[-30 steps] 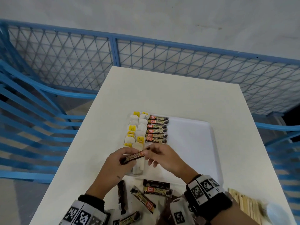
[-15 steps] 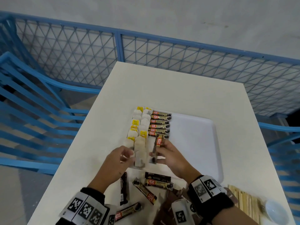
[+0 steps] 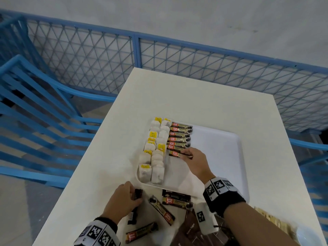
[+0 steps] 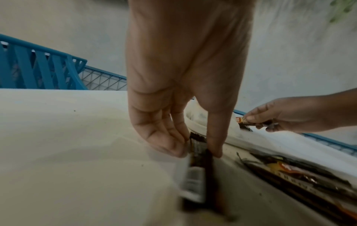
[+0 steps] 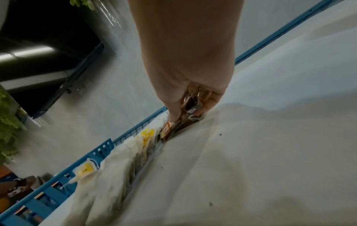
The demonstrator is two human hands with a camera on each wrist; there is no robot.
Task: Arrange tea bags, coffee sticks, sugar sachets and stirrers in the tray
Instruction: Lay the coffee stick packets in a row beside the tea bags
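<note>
In the tray point(image 3: 221, 148), right hand point(image 3: 195, 157) grip around a coffee stick point(image 3: 174, 153); left hand point(image 3: 122, 197) grip around another stick point(image 3: 136, 194).

A white bench point(image 3: 204, 96) stands against a blue mesh fence point(image 3: 134, 50) with a grey wall point(image 3: 177, 15) behind it. Blue slatted chairs point(image 3: 35, 107) sit to the left. Green plant leaves point(image 5: 7, 119) show in the right wrist view.
</note>
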